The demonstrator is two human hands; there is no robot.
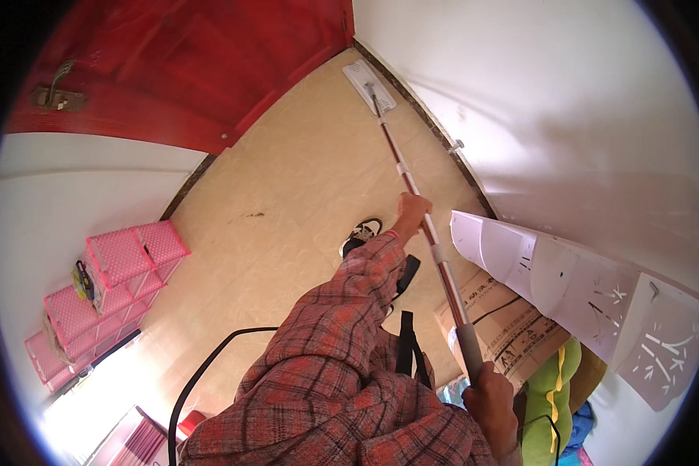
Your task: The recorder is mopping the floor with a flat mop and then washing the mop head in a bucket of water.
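Observation:
A long flat mop with a red-brown and silver pole [392, 144] slants across the view. Its pale rectangular mop head [357, 75] lies flat on the tan floor [287, 155], close along the dark skirting of the right wall. My left hand [413, 213], at the end of a red plaid sleeve, is closed round the middle of the pole. Lower down, my right hand [491, 398] grips the pole's end just below the grey handle sleeve [468, 349]. My shoe [363, 231] shows beyond my left forearm.
A red door [171, 70] fills the far left. Pink stacked baskets [120, 256] stand by the left wall. On the right are a white cut-out shelf unit [575, 287], a cardboard box [520, 334] and a green plush thing [551, 404]. A black strap [210, 353] hangs beside me.

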